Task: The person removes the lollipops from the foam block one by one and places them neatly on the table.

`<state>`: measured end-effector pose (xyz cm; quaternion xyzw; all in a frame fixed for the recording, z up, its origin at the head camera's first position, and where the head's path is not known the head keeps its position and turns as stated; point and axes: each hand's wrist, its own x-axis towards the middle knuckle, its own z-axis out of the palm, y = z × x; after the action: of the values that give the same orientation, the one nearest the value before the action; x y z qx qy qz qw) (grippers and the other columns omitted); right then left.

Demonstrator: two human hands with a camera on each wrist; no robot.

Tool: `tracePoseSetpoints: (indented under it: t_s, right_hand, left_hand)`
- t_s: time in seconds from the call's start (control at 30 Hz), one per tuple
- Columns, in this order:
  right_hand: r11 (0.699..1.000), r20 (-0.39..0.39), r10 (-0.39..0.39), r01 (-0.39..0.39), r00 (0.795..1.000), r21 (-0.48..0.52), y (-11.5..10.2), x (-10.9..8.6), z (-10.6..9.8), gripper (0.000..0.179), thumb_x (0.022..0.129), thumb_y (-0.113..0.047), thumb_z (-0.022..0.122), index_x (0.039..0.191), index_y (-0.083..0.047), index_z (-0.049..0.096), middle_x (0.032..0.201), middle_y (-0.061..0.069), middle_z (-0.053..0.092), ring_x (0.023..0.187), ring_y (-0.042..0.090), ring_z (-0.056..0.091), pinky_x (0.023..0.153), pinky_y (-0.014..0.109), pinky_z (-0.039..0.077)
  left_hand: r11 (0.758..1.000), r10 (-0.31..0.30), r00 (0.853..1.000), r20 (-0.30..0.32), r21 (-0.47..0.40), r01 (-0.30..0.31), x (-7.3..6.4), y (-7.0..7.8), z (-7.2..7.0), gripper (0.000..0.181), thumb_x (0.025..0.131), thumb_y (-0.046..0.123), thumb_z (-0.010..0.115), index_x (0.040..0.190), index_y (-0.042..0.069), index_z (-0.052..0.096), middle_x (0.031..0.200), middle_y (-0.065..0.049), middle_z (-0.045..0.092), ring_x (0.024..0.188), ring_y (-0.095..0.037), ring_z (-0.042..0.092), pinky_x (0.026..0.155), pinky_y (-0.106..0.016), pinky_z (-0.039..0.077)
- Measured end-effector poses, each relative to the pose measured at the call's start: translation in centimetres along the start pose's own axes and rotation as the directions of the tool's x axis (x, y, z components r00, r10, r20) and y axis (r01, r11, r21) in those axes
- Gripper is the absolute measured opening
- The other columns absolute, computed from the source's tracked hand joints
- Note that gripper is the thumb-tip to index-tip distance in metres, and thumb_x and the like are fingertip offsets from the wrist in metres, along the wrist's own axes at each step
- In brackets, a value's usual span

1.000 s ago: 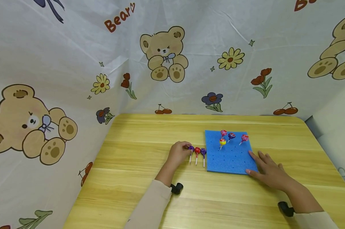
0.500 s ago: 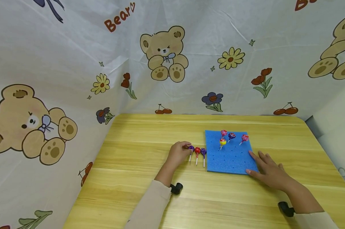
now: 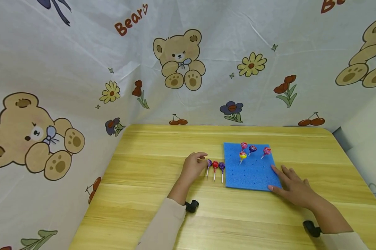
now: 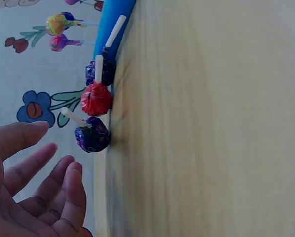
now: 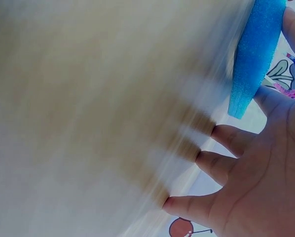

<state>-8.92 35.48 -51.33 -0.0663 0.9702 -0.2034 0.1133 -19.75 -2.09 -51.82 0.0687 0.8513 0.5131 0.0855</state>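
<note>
Three wrapped lollipops lie in a row on the table: a purple one (image 3: 209, 163) on the left, a red one (image 3: 215, 164) in the middle and another purple one (image 3: 222, 166) against a blue foam board (image 3: 248, 178). My left hand (image 3: 193, 167) is just left of the row. In the left wrist view, its fingers (image 4: 68, 197) are spread and relaxed, with a gap to the nearest purple lollipop (image 4: 92, 135). My right hand (image 3: 295, 187) rests at the board's right edge, thumb and index finger touching the foam and the other fingertips on the table.
Several lollipops stand upright in the board's far half: a yellow one (image 3: 242, 156), a dark purple one (image 3: 252, 149) and pink ones, such as the pink one (image 3: 266, 151) at right. Small holes dot the foam. Behind the wooden table (image 3: 163, 146) hangs a bear-print cloth (image 3: 206, 100).
My left fingers have parted and drawn slightly up and away from the leftmost purple lollipop, which now shows more fully. My right hand and the board have stayed put.
</note>
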Motion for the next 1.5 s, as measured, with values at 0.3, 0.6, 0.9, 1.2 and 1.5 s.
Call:
tracePoseSetpoints:
  t_s: [0.3,0.6,0.9,1.2,1.5]
  right_hand:
    - [1.000,-0.005,0.000,0.000,1.000,0.006,0.1,0.0,0.0,0.088,0.096,-0.057,0.059,0.164,-0.023,0.014,0.160,0.037,0.019,0.143,0.066,0.015,0.093,0.092,0.011]
    - [1.000,0.009,0.008,-0.008,1.000,0.005,0.3,-0.1,0.2,0.088,0.097,-0.057,0.058,0.164,-0.023,0.012,0.160,0.037,0.018,0.143,0.066,0.013,0.092,0.093,0.010]
    - [1.000,0.009,0.009,-0.010,1.000,0.009,0.0,-0.1,0.2,0.089,0.096,-0.057,0.059,0.164,-0.020,0.015,0.160,0.038,0.019,0.143,0.067,0.015,0.093,0.093,0.011]
    - [1.000,0.001,0.005,-0.005,1.000,0.000,0.3,0.0,0.2,0.088,0.097,-0.057,0.058,0.164,-0.022,0.013,0.160,0.038,0.018,0.143,0.067,0.014,0.092,0.093,0.011]
    - [1.000,-0.004,0.008,-0.008,1.000,-0.011,0.1,0.0,0.2,0.087,0.097,-0.056,0.059,0.164,-0.020,0.016,0.159,0.038,0.020,0.142,0.067,0.017,0.092,0.093,0.012]
  left_hand:
    - [0.996,0.072,0.997,-0.038,-0.054,-0.074,-0.4,1.0,-0.4,0.035,0.096,0.025,0.071,0.129,0.015,0.069,0.125,-0.005,0.064,0.111,-0.019,0.062,0.086,-0.032,0.057]
    - [0.989,0.124,0.989,-0.074,-0.075,-0.130,-0.6,2.2,-0.4,0.031,0.095,0.029,0.072,0.126,0.025,0.070,0.122,0.006,0.065,0.112,-0.013,0.063,0.090,-0.029,0.056]
    - [0.984,0.142,0.988,-0.063,-0.103,-0.148,-0.9,3.4,0.2,0.031,0.095,0.028,0.072,0.126,0.027,0.069,0.122,0.009,0.065,0.112,-0.012,0.062,0.088,-0.027,0.056]
    - [0.981,0.152,0.988,-0.021,-0.117,-0.154,-0.9,4.2,1.8,0.032,0.095,0.025,0.072,0.127,0.025,0.069,0.124,0.001,0.066,0.110,-0.016,0.063,0.088,-0.027,0.055]
    - [0.979,0.157,0.987,0.038,-0.138,-0.151,-0.7,4.7,3.8,0.037,0.096,0.028,0.071,0.132,0.023,0.067,0.128,-0.004,0.065,0.106,-0.013,0.062,0.083,-0.023,0.055]
